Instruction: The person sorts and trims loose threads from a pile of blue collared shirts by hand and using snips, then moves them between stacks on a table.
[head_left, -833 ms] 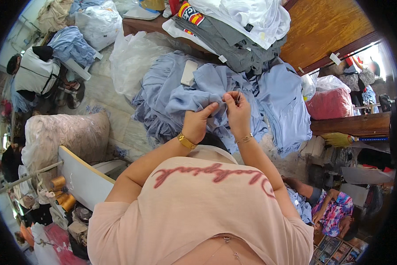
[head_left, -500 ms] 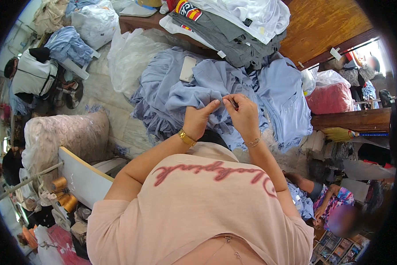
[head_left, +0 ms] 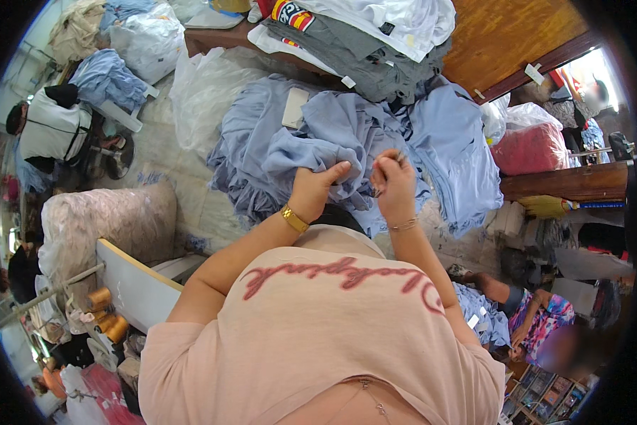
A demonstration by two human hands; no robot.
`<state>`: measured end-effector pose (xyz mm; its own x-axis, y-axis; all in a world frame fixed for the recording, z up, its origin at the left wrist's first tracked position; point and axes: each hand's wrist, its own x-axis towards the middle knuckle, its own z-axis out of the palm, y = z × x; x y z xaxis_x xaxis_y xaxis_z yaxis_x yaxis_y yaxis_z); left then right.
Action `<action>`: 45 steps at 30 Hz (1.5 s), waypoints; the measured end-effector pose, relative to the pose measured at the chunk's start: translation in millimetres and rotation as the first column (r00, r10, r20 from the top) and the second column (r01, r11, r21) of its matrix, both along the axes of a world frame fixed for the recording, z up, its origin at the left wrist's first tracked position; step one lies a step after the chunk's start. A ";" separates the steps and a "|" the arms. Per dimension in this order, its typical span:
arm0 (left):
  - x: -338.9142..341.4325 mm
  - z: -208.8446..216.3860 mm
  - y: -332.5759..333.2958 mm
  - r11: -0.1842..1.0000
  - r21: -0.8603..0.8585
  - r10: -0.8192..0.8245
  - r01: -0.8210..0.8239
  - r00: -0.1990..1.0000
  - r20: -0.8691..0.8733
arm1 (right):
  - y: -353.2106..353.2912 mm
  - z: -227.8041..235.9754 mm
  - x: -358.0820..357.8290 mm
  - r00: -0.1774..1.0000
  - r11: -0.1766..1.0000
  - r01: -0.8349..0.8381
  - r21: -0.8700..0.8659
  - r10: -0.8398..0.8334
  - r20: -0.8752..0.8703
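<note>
Since the earlier frame, the right hand [head_left: 394,180] has been drawn away from the left hand [head_left: 313,193], toward 3 o'clock, and a gap is now left between them. With the clock centred on the left hand, a fold of blue cloth [head_left: 311,150] is held at 12 o'clock, pinched under that hand's thumb; its other fingers are mostly hidden. At nearly 3 o'clock the right hand is curled closed around a small dark tool [head_left: 378,191], clear of the cloth, its exact kind too small to be told. Work on this one piece seems to be under way, as it is not yet let go; how much of it is done cannot be judged. The rest lies in a rumpled blue heap [head_left: 244,142] from 9 to 12 o'clock, whose pieces cannot be counted or sorted into finished and unfinished. Counted otherwise are two hands, one tool, one white rectangular object [head_left: 295,108] just short of 12 o'clock, one smoother spread of blue cloth [head_left: 453,156] between 2 and 3, one stack of grey and white garments [head_left: 361,57] near 1, and at least two gold spools [head_left: 100,298] at 8.
</note>
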<state>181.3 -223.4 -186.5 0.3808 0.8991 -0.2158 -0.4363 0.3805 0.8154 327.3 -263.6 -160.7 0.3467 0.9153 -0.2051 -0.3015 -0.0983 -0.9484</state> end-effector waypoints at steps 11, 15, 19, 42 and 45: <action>1.3 6.1 0.3 0.995 -0.102 -0.009 0.016 0.998 0.066 | -1.2 5.0 -7.2 0.640 0.984 -0.134 0.115 -0.003 0.769; 2.3 7.0 4.5 0.995 -0.088 -0.045 0.050 0.997 0.059 | 12.1 -3.6 -4.0 0.637 0.989 -0.026 0.145 -0.095 0.765; 2.5 12.0 6.5 0.976 -0.217 0.028 0.010 0.985 0.171 | 19.3 -19.5 18.6 0.789 0.987 0.127 0.094 -0.158 0.594; -36.5 37.8 64.0 0.664 0.177 -0.617 0.727 0.665 -0.421 | 81.5 97.7 10.8 0.245 0.716 -0.683 -0.143 0.409 0.879; -37.4 47.2 49.8 0.859 -0.040 -0.503 0.510 0.857 0.114 | 98.3 85.3 11.2 0.203 0.820 -0.562 -0.112 0.268 0.942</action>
<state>144.0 -173.6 -139.3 0.8016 0.5609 -0.2067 -0.2429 0.6216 0.7447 338.6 -165.2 -75.5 -0.2791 0.9470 0.1591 0.7549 0.3188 -0.5731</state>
